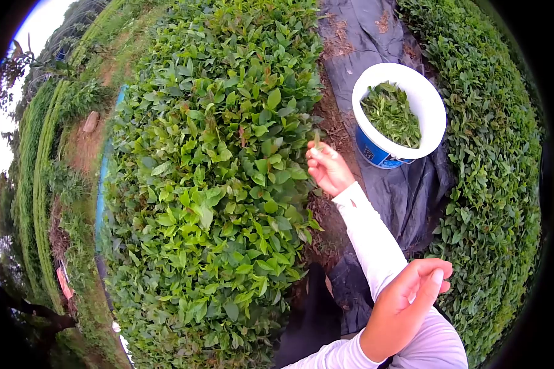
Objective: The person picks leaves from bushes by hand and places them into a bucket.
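My right hand [330, 171] is at the right edge of a leafy green bush row [215, 203]. Its thumb and fingers pinch a small leafy sprig [317, 139], tip upward. Nearer to me, my left hand [406, 301] is held over my right forearm with the fingers curled in and the thumb against them. Whatever it may hold is hidden. Beyond my right hand, to its right, stands a white bucket [433, 101] with a blue printed side. Picked green leaves [393, 115] lie inside it.
Dark ground sheeting [375, 31] runs between the bush row and a second hedge [492, 141] on the right. A blue strip [103, 184] borders the row's left side. Farther left are a grassy slope and a brown log-like object [91, 122].
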`<action>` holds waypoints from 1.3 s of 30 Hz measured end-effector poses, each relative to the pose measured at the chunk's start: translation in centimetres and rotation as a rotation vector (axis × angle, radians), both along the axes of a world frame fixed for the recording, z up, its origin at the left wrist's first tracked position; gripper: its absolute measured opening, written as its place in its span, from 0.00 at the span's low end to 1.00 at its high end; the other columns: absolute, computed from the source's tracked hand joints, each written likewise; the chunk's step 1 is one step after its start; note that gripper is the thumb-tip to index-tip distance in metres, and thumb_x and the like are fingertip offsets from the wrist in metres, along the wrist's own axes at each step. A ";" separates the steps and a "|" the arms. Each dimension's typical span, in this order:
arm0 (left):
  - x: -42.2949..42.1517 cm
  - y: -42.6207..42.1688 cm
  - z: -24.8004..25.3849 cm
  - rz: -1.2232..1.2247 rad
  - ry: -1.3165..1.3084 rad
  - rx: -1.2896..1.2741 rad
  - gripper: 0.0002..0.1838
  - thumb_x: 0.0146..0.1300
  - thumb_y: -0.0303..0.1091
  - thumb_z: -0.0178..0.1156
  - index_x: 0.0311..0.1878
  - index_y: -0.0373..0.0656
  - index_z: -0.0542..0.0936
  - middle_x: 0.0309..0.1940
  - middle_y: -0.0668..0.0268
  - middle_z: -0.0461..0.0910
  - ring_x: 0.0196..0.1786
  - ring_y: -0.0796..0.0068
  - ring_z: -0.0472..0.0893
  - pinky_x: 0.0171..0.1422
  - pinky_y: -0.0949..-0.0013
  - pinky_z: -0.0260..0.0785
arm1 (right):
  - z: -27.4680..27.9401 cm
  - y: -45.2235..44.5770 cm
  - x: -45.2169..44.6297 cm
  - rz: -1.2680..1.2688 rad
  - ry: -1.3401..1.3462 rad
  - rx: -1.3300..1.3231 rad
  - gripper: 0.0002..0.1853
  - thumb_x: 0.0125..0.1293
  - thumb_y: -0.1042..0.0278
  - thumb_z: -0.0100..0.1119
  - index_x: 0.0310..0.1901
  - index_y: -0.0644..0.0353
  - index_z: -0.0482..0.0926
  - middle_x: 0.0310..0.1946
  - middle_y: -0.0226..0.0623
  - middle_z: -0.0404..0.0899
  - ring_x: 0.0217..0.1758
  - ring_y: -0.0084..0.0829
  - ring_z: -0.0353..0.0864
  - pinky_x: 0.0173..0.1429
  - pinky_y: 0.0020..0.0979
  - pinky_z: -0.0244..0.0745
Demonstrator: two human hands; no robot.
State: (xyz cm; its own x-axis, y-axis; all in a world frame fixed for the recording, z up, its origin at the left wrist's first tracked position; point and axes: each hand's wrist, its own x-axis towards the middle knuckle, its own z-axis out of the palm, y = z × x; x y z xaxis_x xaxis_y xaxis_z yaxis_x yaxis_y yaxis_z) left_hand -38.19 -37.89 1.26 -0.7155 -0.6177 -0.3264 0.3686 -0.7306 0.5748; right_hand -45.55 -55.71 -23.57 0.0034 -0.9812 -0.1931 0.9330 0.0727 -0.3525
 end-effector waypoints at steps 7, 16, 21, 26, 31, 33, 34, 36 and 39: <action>0.2 0.1 -0.1 0.063 0.021 0.063 0.12 0.70 0.32 0.47 0.51 0.36 0.71 0.44 0.66 0.74 0.44 0.78 0.74 0.52 0.74 0.66 | 1.4 -6.8 -0.6 -0.058 0.805 0.282 0.15 0.60 0.71 0.59 0.47 0.66 0.72 0.37 0.35 0.76 0.36 0.25 0.79 0.39 0.25 0.77; 0.9 0.1 0.1 0.091 -0.010 0.053 0.12 0.70 0.33 0.47 0.51 0.36 0.71 0.43 0.67 0.74 0.44 0.79 0.73 0.53 0.75 0.66 | 0.0 -11.2 0.6 -0.202 0.765 0.223 0.11 0.60 0.72 0.60 0.43 0.66 0.76 0.30 0.32 0.78 0.29 0.21 0.78 0.31 0.21 0.74; 0.6 0.4 -0.2 0.046 0.033 0.113 0.12 0.70 0.33 0.47 0.51 0.37 0.71 0.42 0.67 0.74 0.44 0.79 0.73 0.52 0.75 0.66 | 1.1 -4.2 -0.6 -0.043 0.123 0.072 0.06 0.63 0.75 0.56 0.42 0.61 0.74 0.32 0.34 0.79 0.29 0.21 0.79 0.30 0.22 0.78; 0.4 0.8 -0.2 0.042 0.048 0.094 0.12 0.70 0.34 0.47 0.51 0.38 0.71 0.42 0.68 0.74 0.43 0.80 0.73 0.52 0.76 0.66 | 2.4 -3.4 -1.4 0.073 0.674 0.183 0.11 0.63 0.76 0.52 0.47 0.65 0.72 0.39 0.38 0.77 0.36 0.28 0.81 0.37 0.26 0.80; 0.7 1.0 0.1 0.054 0.036 0.106 0.12 0.70 0.34 0.46 0.51 0.38 0.71 0.42 0.68 0.74 0.43 0.80 0.73 0.51 0.76 0.66 | 3.0 -7.1 2.5 -0.148 1.590 0.100 0.13 0.53 0.69 0.65 0.39 0.63 0.78 0.33 0.41 0.78 0.33 0.32 0.81 0.41 0.31 0.75; 0.8 1.2 0.1 0.058 0.054 0.104 0.12 0.70 0.34 0.47 0.51 0.38 0.71 0.42 0.68 0.74 0.43 0.80 0.73 0.51 0.76 0.66 | 2.5 -8.4 3.5 -0.245 1.734 0.030 0.12 0.50 0.69 0.66 0.37 0.63 0.79 0.32 0.43 0.77 0.34 0.41 0.80 0.41 0.34 0.75; 0.9 1.3 0.1 0.062 0.050 0.102 0.12 0.70 0.34 0.47 0.51 0.38 0.71 0.42 0.68 0.74 0.43 0.80 0.73 0.51 0.76 0.65 | 1.7 -8.8 3.7 -0.267 1.791 0.053 0.12 0.50 0.69 0.66 0.36 0.62 0.79 0.32 0.43 0.77 0.34 0.42 0.79 0.41 0.35 0.75; 0.9 1.5 0.1 0.062 0.047 0.093 0.12 0.70 0.34 0.47 0.51 0.38 0.71 0.42 0.68 0.74 0.43 0.80 0.73 0.51 0.76 0.65 | 0.7 -9.2 3.8 -0.322 1.909 0.103 0.12 0.49 0.69 0.66 0.36 0.62 0.78 0.32 0.43 0.76 0.35 0.44 0.79 0.41 0.36 0.74; 1.0 1.6 0.0 0.058 0.056 0.097 0.12 0.70 0.34 0.46 0.51 0.38 0.71 0.42 0.69 0.73 0.43 0.80 0.72 0.51 0.76 0.65 | 0.5 -7.9 3.0 -0.477 1.635 0.185 0.09 0.53 0.69 0.62 0.35 0.62 0.78 0.34 0.43 0.77 0.34 0.40 0.79 0.40 0.34 0.74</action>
State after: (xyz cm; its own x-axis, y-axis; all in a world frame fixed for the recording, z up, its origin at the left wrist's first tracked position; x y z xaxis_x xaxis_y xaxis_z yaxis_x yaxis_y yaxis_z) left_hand -37.20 -36.27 1.29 -0.6979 -0.6264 -0.3471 0.4417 -0.7580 0.4798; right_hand -42.50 -63.58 -23.09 -0.5622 -0.8025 0.2000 -0.4120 0.0621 -0.9091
